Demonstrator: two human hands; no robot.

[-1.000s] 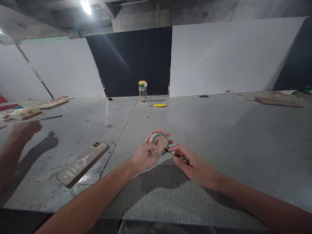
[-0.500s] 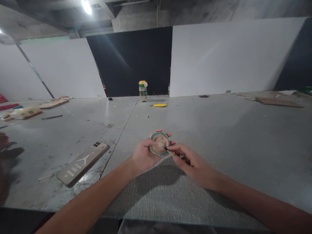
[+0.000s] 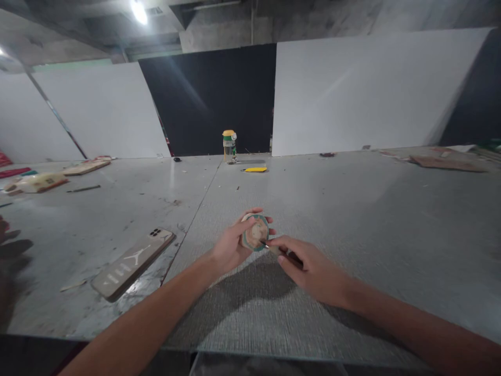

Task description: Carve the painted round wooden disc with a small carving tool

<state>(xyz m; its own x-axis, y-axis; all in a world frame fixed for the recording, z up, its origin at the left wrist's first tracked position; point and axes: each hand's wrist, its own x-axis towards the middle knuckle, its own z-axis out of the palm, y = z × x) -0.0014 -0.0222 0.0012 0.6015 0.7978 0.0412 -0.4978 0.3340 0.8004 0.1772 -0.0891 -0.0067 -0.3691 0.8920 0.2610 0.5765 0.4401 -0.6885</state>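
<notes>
- One round piece, tan with a teal ring around its edge, sits in the left hand, up above the grey table. Thumb's over the front, fingers wrap behind, so it's pinched between them.
- Right hand has a slim tool pinched between thumb and fingertips, pen style. Its tip is right at the lower right part of the piece; can't really tell if it's touching.
- Left of the left forearm there's a phone lying camera side up, with a little pale stick just beside it.
- Straight ahead, past the hands: a yellow cutter lying flat, then an upright bottle with a yellow lid, in front of a dark panel.
- Far left: a thin rod near a cream-coloured thing.
- Another person's hand pokes in at the left edge, pretty blurry.
</notes>
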